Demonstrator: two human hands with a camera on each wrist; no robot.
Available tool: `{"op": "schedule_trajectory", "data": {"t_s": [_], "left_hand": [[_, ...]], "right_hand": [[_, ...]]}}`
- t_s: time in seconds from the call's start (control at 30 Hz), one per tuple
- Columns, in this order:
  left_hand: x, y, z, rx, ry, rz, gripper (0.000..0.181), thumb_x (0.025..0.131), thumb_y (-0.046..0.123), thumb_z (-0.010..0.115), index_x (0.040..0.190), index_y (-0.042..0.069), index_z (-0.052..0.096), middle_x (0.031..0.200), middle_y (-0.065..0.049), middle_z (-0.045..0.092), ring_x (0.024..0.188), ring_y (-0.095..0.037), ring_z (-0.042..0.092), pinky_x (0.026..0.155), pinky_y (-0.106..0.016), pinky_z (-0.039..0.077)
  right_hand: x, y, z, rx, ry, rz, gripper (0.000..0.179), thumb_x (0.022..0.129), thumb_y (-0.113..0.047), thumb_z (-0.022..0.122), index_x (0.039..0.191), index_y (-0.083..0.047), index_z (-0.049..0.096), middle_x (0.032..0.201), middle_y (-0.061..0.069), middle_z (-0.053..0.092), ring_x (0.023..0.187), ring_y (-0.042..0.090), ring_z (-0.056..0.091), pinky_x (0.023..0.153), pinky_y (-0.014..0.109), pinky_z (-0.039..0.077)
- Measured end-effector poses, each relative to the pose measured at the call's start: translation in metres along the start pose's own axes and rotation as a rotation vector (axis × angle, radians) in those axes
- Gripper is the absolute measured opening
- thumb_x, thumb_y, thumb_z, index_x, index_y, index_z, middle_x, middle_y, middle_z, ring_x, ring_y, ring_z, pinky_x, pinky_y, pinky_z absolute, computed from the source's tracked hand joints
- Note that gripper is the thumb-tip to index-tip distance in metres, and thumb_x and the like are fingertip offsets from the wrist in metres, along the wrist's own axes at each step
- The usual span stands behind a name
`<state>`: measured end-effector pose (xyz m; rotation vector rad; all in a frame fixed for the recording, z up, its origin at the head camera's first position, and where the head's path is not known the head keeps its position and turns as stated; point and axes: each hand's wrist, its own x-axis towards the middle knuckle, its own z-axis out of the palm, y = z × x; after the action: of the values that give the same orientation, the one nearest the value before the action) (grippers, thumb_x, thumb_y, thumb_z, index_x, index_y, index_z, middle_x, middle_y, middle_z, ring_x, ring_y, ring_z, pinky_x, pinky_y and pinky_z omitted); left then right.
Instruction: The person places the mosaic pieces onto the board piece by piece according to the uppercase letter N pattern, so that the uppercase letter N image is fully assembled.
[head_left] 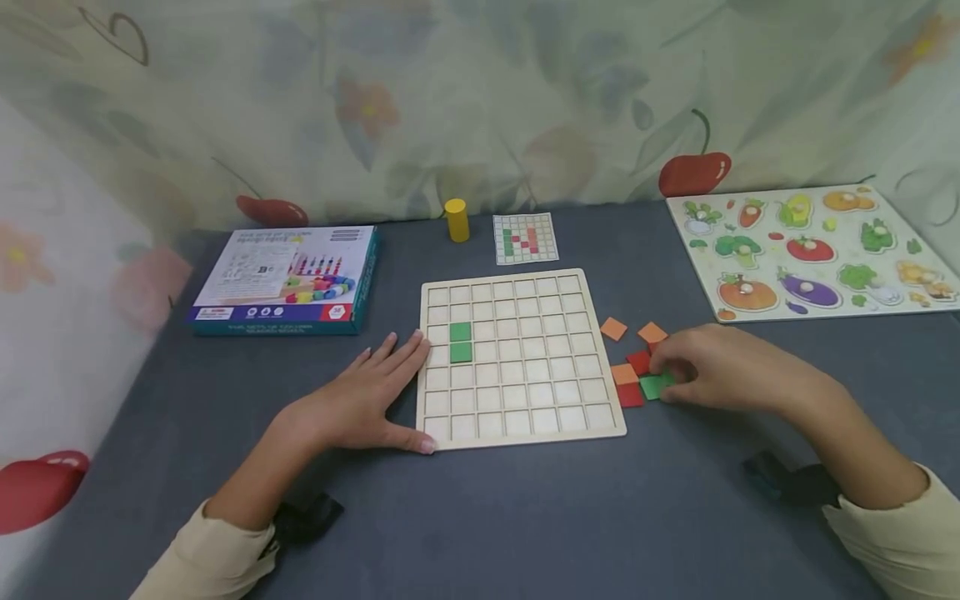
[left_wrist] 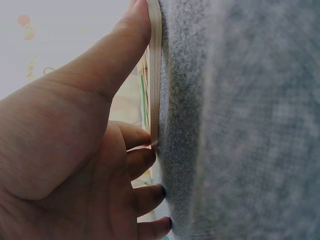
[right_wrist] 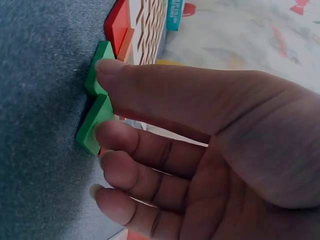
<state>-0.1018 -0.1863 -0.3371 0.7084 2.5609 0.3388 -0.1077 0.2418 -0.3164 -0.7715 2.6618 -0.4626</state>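
A square wooden grid board (head_left: 520, 358) lies in the middle of the table, with two green tiles (head_left: 461, 342) set one above the other in its cells. Along its left side rests my left hand (head_left: 360, 396), fingers spread; thumb and fingertips touch the board's edge (left_wrist: 156, 75). To the right of the board, my right hand (head_left: 727, 371) is over a loose group of tiles. In the right wrist view its thumb touches one green tile (right_wrist: 91, 80) and its index fingertip another green tile (right_wrist: 90, 131). Red tiles (head_left: 631, 395) and orange tiles (head_left: 613, 328) lie beside them.
Behind the board are a printed pattern card (head_left: 525, 255) and a yellow cylinder (head_left: 457, 221). A boxed bead set (head_left: 285, 279) lies at the back left. A vegetable puzzle board (head_left: 765, 267) occupies the back right. Patterned cloth (head_left: 487, 100) hangs behind the table.
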Motion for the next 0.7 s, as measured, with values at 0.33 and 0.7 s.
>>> {"op": "schedule_trajectory", "data": {"t_s": [0.33,0.7], "left_hand": [[-0.0007,0.0002,-0.0012,-0.006,-0.002,-0.007,0.124,0.075,0.075,0.069,0.162,0.013,0.006,0.168,-0.003,0.001,0.152,-0.035,-0.005,0.118,-0.059,0.003],[-0.0004,0.0005,-0.0012,-0.007,-0.012,-0.012,0.124,0.076,0.075,0.069,0.163,0.014,0.005,0.168,-0.003,0.000,0.152,-0.035,-0.006,0.118,-0.059,0.003]], "right_hand": [[0.0042,-0.0040,0.0019,-0.026,-0.025,0.039,0.021,0.079,-0.016,0.086,0.091,-0.019,0.070,0.065,-0.007,0.048,0.061,0.010,0.046,0.055,0.030,0.038],[0.0047,-0.0042,0.0028,-0.061,0.010,0.011,0.020,0.078,-0.016,0.087,0.087,-0.019,0.069,0.067,-0.008,0.047,0.062,0.010,0.046,0.056,0.030,0.038]]}}
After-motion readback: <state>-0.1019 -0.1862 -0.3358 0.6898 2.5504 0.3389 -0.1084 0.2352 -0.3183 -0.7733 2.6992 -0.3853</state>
